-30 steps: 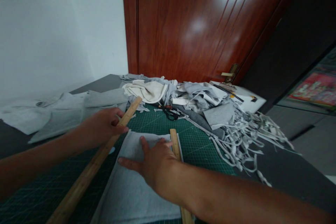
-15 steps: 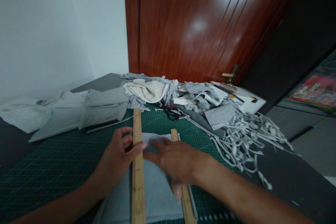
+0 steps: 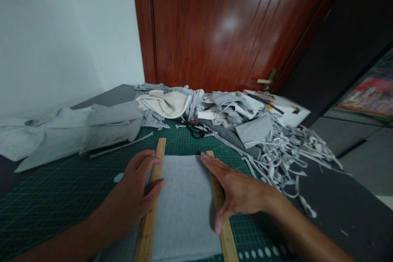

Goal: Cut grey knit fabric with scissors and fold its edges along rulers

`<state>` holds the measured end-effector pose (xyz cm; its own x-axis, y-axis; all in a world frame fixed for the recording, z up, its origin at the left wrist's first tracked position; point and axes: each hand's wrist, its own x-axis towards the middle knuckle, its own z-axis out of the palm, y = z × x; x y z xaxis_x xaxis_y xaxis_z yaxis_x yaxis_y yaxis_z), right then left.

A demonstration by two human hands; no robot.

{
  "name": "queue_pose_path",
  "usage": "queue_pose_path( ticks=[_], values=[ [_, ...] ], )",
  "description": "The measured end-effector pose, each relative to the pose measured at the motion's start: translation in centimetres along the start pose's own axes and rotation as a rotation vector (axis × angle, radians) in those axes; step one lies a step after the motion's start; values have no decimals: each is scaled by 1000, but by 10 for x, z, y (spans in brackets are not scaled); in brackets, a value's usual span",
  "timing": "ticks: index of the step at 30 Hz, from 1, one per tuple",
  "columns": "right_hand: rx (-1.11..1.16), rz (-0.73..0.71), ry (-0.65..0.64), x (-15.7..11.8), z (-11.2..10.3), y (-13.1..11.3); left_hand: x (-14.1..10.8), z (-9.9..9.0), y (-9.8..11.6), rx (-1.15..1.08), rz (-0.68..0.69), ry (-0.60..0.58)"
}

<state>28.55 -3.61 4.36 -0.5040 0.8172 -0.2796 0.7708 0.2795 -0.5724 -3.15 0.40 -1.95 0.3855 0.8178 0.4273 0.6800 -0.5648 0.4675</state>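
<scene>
Finding pale grey fabric panels (image 3: 107,125) lying at far left on the dark counter (image 3: 344,204), partly over a green cutting mat (image 3: 61,196). Noting a thin grey strip (image 3: 125,145) just in front of those panels, then a small pale disc (image 3: 118,177) lying just beside the left hand (image 3: 135,190). Gripping the left wooden ruler (image 3: 149,221) in that hand, curling fingers over its upper part and laying the thumb across it lower down. Slanting this ruler along the left side of a grey fabric piece (image 3: 187,204). Seeing a crumpled cream cloth (image 3: 166,105) lying farther back. Having the grey fabric piece lying flat on the mat, directly between both hands, with black-handled scissors (image 3: 197,131) resting well beyond its far edge. Spreading the right hand (image 3: 238,190) open over the right wooden ruler (image 3: 227,239), placing fingertips near its far end and the thumb at its left edge. Leaving the palm unclosed. Spotting heaped grey scraps (image 3: 230,106), tangled fabric strips (image 3: 282,168) and a white box (image 3: 293,110) lying farther right, beyond that hand.
</scene>
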Motion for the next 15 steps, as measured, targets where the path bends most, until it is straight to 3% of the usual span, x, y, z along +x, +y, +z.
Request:
queue_pose_path(
  ticks=[5,10,15],
  values=[
    [41,-12,42,-1,6,10,24,-12,-15,204,-61,-3],
    [90,-17,59,-1,7,14,44,-31,-21,288,-177,-198],
    [113,-7,68,0,8,15,52,-43,-6,278,-242,-346]
  ],
)
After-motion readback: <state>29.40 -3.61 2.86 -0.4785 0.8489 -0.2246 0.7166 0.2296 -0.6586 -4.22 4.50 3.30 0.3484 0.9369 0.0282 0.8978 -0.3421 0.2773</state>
